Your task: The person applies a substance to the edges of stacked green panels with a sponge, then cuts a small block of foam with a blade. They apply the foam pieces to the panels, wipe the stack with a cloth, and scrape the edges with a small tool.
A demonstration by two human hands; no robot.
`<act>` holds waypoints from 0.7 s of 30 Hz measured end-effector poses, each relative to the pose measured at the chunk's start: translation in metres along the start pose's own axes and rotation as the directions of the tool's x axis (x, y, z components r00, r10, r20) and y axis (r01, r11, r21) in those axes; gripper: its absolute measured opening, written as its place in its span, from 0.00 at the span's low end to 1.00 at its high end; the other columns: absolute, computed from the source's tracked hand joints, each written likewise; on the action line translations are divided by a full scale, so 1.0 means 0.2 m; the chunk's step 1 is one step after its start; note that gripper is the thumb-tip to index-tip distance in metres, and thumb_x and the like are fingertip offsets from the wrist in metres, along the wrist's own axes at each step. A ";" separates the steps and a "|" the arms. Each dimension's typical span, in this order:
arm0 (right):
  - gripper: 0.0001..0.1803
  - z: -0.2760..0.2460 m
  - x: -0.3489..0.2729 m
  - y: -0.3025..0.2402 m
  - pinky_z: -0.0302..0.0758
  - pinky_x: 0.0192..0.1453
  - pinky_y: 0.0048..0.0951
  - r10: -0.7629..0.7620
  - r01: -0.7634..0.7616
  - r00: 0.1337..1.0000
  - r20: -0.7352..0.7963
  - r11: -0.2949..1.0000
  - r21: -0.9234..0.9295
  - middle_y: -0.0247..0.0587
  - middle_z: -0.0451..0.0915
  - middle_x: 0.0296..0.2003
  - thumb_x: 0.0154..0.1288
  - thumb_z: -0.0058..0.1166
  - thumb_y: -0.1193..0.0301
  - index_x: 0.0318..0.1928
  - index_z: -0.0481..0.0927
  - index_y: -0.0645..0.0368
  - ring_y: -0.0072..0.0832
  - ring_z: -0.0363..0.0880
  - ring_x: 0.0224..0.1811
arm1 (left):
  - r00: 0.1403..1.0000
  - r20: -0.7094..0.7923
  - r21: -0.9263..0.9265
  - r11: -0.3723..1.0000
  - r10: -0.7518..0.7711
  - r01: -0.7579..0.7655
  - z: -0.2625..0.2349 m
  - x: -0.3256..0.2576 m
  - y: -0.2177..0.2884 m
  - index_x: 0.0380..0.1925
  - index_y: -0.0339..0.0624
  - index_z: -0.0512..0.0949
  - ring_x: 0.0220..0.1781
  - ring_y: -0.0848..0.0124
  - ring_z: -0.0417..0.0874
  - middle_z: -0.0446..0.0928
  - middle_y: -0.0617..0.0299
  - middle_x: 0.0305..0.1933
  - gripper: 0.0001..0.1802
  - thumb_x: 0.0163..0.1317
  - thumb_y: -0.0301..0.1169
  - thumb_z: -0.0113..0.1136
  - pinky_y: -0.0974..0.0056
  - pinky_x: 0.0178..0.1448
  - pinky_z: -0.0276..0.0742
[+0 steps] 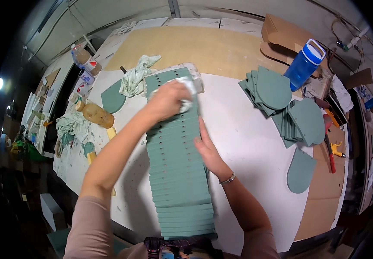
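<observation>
A long overlapping row of green painted panels point(175, 172) with small holes runs down the middle of the white table point(242, 142). My left hand point(165, 100) presses a white rag point(187, 96) onto the far end of the row. My right hand point(208, 149) lies flat with spread fingers against the row's right edge. The near end of the row reaches the table's front edge.
Stacks of green arch-shaped panels point(277, 93) and one single panel point(301, 170) lie at right. A blue jug point(304, 64) stands behind them. At left are a crumpled rag point(137, 75), an amber bottle point(95, 113) and another green panel point(113, 97). Red-handled tools point(330, 151) lie at the right edge.
</observation>
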State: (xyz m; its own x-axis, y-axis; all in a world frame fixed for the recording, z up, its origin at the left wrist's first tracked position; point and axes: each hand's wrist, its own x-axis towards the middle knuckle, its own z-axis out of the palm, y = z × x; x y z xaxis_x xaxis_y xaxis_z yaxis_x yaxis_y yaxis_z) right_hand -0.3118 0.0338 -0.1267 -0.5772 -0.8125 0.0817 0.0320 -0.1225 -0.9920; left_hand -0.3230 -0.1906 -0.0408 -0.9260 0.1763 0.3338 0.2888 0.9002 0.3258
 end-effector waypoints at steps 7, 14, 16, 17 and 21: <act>0.40 -0.05 -0.01 0.01 0.33 0.83 0.35 0.001 -0.001 1.000 0.014 1.000 0.023 0.51 0.31 0.81 0.80 0.38 0.64 0.79 0.33 0.65 0.38 0.27 0.84 | 0.997 0.010 -0.146 0.986 -0.078 0.078 -0.11 -0.20 -0.12 0.32 0.38 0.85 0.49 0.57 0.83 0.85 0.56 0.40 0.19 0.39 0.11 0.55 0.56 0.56 0.78; 0.40 0.01 0.01 -0.06 0.33 0.83 0.35 0.051 -0.052 0.999 0.010 0.994 0.094 0.51 0.32 0.81 0.78 0.38 0.67 0.79 0.33 0.66 0.38 0.28 0.84 | 0.966 -0.115 0.051 0.969 -0.233 0.240 -0.40 -0.15 -0.35 0.35 0.34 0.84 0.46 0.52 0.82 0.83 0.50 0.39 0.21 0.37 0.14 0.54 0.57 0.53 0.76; 0.40 0.00 0.01 -0.05 0.33 0.83 0.35 0.068 -0.068 0.998 0.011 0.994 0.084 0.51 0.33 0.81 0.77 0.38 0.68 0.79 0.33 0.66 0.38 0.29 0.84 | 0.991 -0.109 -0.065 0.996 -0.072 0.065 -0.15 0.10 -0.27 0.42 0.37 0.84 0.57 0.52 0.79 0.82 0.52 0.51 0.21 0.45 0.15 0.57 0.56 0.62 0.74; 0.40 0.02 0.03 -0.04 0.33 0.83 0.35 0.077 -0.078 0.997 0.013 0.993 0.086 0.51 0.33 0.81 0.77 0.38 0.68 0.79 0.34 0.67 0.38 0.29 0.84 | 0.990 -0.140 -0.108 0.994 -0.006 -0.009 -0.05 0.17 -0.24 0.44 0.38 0.84 0.60 0.53 0.78 0.81 0.53 0.55 0.21 0.47 0.15 0.57 0.56 0.66 0.73; 0.40 -0.06 0.01 -0.01 0.35 0.83 0.35 0.022 -0.022 1.000 0.002 0.997 0.070 0.52 0.36 0.81 0.77 0.39 0.67 0.79 0.36 0.67 0.38 0.32 0.84 | 0.996 -0.027 -0.111 0.990 -0.084 0.081 -0.07 -0.03 -0.38 0.46 0.40 0.84 0.63 0.55 0.77 0.81 0.56 0.57 0.24 0.48 0.13 0.56 0.54 0.69 0.72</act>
State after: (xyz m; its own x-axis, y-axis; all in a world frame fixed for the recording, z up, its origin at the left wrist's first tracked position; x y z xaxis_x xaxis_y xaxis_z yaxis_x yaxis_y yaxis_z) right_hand -0.3220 0.0399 -0.1255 -0.5744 -0.8163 0.0602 0.1017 -0.1442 -0.9843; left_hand -0.3365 -0.2650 -0.0545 -0.9402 0.0888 0.3289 0.2381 0.8617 0.4481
